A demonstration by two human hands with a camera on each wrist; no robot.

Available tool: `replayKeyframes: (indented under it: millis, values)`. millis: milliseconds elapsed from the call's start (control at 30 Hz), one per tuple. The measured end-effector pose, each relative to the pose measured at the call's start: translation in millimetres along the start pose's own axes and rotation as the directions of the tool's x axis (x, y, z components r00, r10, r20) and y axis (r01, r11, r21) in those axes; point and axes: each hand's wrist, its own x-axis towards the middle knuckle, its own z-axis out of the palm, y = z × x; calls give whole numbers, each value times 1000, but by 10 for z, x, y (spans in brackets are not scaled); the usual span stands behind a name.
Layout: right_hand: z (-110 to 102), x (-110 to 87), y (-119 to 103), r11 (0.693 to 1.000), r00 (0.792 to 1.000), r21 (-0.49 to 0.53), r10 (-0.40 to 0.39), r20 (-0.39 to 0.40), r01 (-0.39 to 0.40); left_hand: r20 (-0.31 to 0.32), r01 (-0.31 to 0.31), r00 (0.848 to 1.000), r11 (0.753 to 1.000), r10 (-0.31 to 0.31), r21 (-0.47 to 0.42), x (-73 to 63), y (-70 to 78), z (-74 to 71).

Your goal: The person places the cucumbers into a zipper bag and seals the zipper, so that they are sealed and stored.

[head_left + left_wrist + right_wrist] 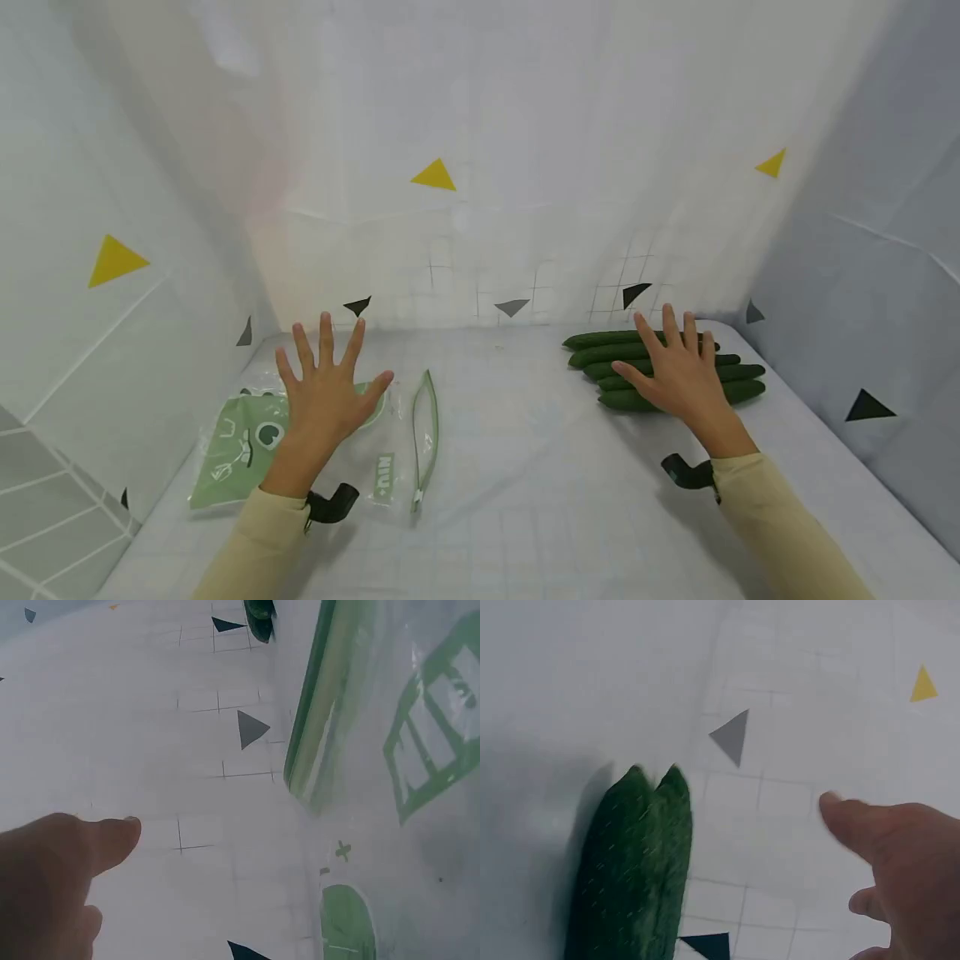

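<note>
I hold both hands raised, fingers spread, with nothing gripped. My left hand (322, 408) is over the bag (258, 467), which lies flat near the left edge of the table (517, 517). The zip (435, 437) is on the side toward the table's middle, with the slider (417, 498) at the end nearer the near edge. This orientation probably keeps the bag's mouth within reach of both hands; I cannot tell whether it is sealed.

My right hand (678, 379) is over the cucumbers (611, 355), grouped near the far right corner. They lie side by side, roughly parallel to the far edge (an arrangement that likely limits rolling). Bag and cucumbers are well apart, which seems to give each hand its own side. The spread fingers suggest a neutral pose, not a grasp.
</note>
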Motion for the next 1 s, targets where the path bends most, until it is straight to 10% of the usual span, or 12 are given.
replayKeyframes:
  millis: [533, 1000]
  values:
    - [349, 103, -880, 953, 966, 176, -256, 39, 245, 163, -82, 979, 973, 118, -215, -474, 183, 435]
    - [489, 163, -1546, 862, 912, 383, -398, 101, 334, 226, -33, 970, 970, 89, -241, -546, 182, 631]
